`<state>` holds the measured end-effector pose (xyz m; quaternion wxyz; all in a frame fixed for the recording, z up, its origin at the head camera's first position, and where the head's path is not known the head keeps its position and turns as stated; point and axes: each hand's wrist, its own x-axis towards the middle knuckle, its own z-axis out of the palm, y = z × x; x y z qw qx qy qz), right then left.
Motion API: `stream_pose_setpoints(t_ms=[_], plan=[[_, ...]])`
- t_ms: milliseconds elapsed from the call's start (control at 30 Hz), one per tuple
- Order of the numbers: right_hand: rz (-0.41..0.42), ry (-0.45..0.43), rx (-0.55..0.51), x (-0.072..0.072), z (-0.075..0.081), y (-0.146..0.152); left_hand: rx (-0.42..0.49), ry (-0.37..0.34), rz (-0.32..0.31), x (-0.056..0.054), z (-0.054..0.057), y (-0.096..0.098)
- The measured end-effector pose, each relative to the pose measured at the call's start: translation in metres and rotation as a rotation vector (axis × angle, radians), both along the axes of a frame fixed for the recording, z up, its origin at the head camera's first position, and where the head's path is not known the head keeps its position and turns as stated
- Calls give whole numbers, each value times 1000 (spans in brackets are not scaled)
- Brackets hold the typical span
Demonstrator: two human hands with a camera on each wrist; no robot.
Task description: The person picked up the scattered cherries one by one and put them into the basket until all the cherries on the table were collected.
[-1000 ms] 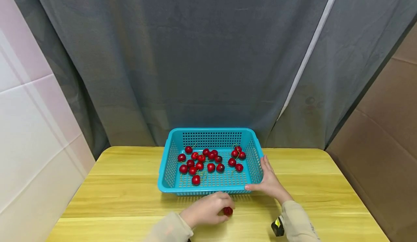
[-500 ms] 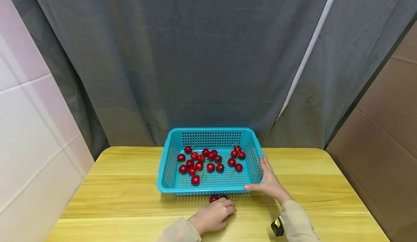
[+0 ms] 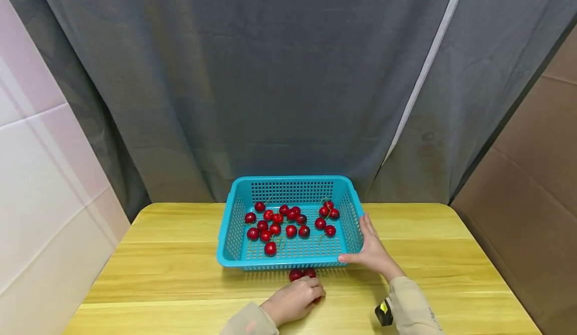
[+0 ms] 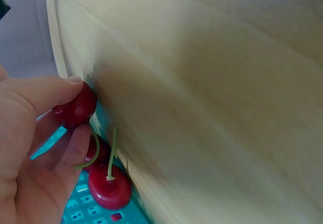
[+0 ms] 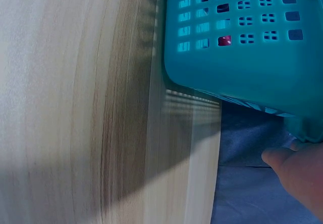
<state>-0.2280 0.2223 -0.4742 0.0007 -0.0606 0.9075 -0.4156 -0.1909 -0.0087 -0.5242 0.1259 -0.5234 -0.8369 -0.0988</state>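
Observation:
Between thumb and fingers my left hand (image 3: pixel 294 301) pinches a dark red cherry (image 4: pixel 78 105), low over the table in front of the basket. Most of that cherry is hidden by the hand in the head view. Just beyond the knuckles, a cherry (image 3: pixel 295 275) and a second cherry (image 3: pixel 309 272) lie on the table close to the basket's near wall. A green stem (image 4: pixel 113 153) stands up from one of them. My right hand (image 3: pixel 373 256) rests on the near right corner of the blue basket (image 3: pixel 288 264), thumb on the front rim, fingers stretched along the right side.
Several cherries (image 3: pixel 291 231) with stems are spread over the basket's floor. The wooden table (image 3: pixel 171 275) runs out on both sides. Behind it hangs a grey curtain (image 3: pixel 279 84); a white panel (image 3: pixel 49 175) is at left and a brown panel (image 3: pixel 532 190) at right.
My left hand has shifted slightly right and toward me, uncovering two cherries by the basket's near wall. My right hand and the basket have stayed in place.

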Motion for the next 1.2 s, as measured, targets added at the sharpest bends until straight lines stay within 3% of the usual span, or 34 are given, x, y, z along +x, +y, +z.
stream_pose_setpoints(t_ms=[267, 433, 733, 900, 1200], plan=[[4, -5, -9, -1, 0, 0, 25, -29, -3, -1, 0, -2], [2, 0, -7, -1, 0, 0, 36, -32, -18, 1, 7, -3], [-1, 11, -6, 0, -1, 0, 23, -33, -38, 8, 33, -8], [-1, 9, -11, 0, -1, 0, 66, -58, -65, 11, 48, -13], [2, 13, -11, -1, -2, 0, 133, -104, -72, 4, 75, -29]])
